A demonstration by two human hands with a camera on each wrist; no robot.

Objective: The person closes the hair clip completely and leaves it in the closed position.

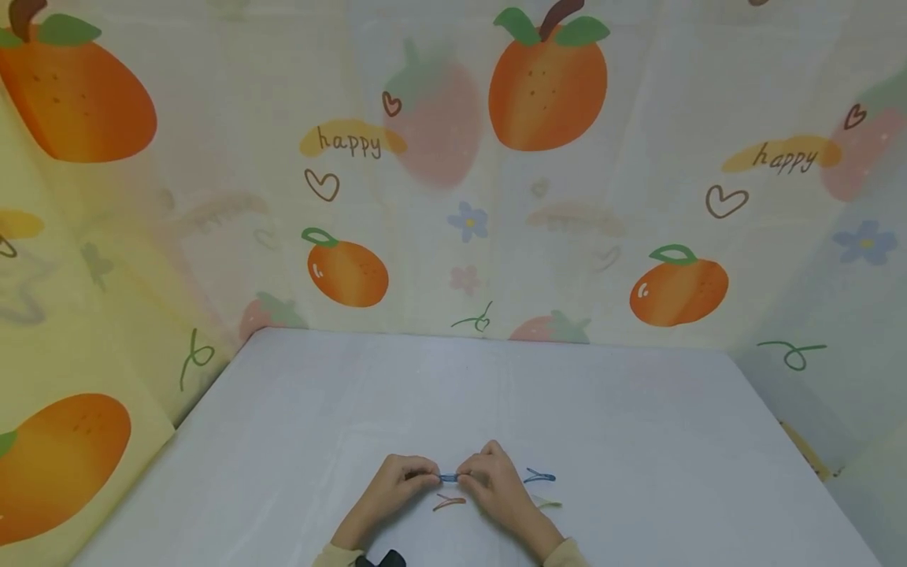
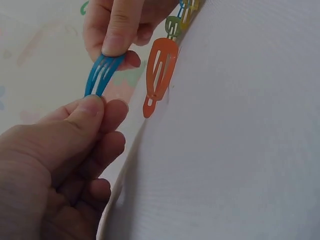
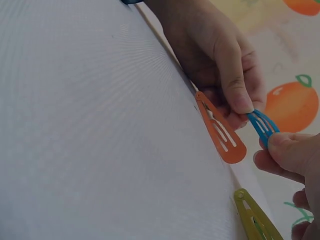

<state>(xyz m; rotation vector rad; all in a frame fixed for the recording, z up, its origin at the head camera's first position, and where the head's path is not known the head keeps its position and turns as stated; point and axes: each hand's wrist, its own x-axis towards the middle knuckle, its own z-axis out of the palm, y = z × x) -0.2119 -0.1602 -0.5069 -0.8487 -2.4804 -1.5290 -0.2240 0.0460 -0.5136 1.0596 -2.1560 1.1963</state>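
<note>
Left wrist | left hand (image 2: pixel 60 150), right hand (image 2: pixel 117 25) pinching slotted blue clip (image 2: pixel 101 73) | tapered, slotted orange clip (image 2: pixel 167 67)

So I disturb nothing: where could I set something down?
The white tabletop is bare from beyond the left hand and right hand to the fruit-printed backdrop, and toward both sides. Crowded: around their pinched blue slotted clip, by an orange clip, yellow clip and another blue clip.
</note>
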